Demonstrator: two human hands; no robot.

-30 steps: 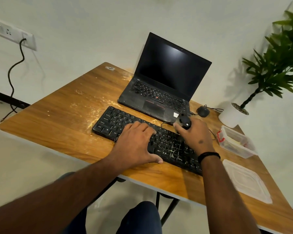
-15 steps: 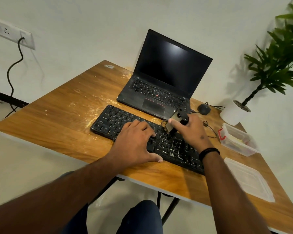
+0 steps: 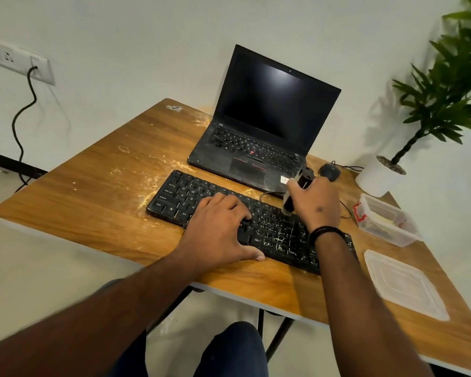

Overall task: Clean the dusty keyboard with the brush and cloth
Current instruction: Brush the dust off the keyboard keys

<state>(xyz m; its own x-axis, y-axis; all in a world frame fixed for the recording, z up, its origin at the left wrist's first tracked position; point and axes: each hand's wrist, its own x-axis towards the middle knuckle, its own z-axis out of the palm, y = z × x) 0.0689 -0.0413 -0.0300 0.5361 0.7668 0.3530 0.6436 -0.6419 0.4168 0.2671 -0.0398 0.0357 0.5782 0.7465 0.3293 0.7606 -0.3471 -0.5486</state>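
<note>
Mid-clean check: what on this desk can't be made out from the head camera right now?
- Brush bristles: head view, covered by the right hand gripping it; contact with the keyboard unclear.
- Middle keys: head view, under the left hand resting on them.
- Open container contents: too blurred to identify.
- Cloth: nowhere visible.
- Plant: cut off by the top and right edges.

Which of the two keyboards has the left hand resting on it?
The separate black keyboard in front, nearest the person: the left hand lies flat on its keys. The laptop behind it has its own keyboard, which no hand touches.
</note>
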